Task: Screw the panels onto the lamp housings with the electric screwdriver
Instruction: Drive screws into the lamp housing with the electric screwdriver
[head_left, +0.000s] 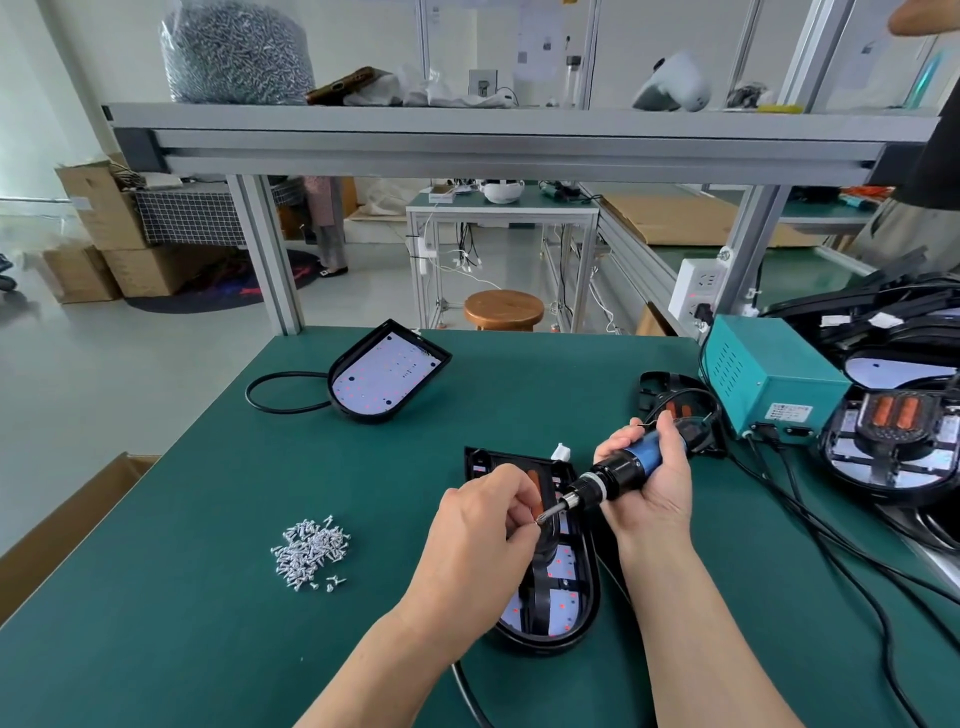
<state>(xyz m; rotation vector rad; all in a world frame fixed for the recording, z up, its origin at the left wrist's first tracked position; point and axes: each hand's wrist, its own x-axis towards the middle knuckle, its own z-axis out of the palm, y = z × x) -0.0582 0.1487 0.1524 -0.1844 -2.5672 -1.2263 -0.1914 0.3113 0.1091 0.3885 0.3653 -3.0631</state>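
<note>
A black lamp housing (563, 597) with a white LED board lies in front of me on the green mat, a black panel fitted over its upper half. My right hand (657, 480) grips the blue-and-black electric screwdriver (618, 470), held slanted with its bit pointing down-left. My left hand (485, 525) pinches a small screw (538, 521) against the bit tip, just above the housing. A heap of silver screws (310, 552) lies to the left. Another housing (387, 371), open and without a panel, rests further back on the left.
A teal power box (769, 374) stands at the right with black cables (831, 545) trailing across the mat. A loose black panel (670, 397) lies beside it, and stacked lamp housings (893, 436) fill the right edge. An aluminium shelf (493, 140) spans overhead.
</note>
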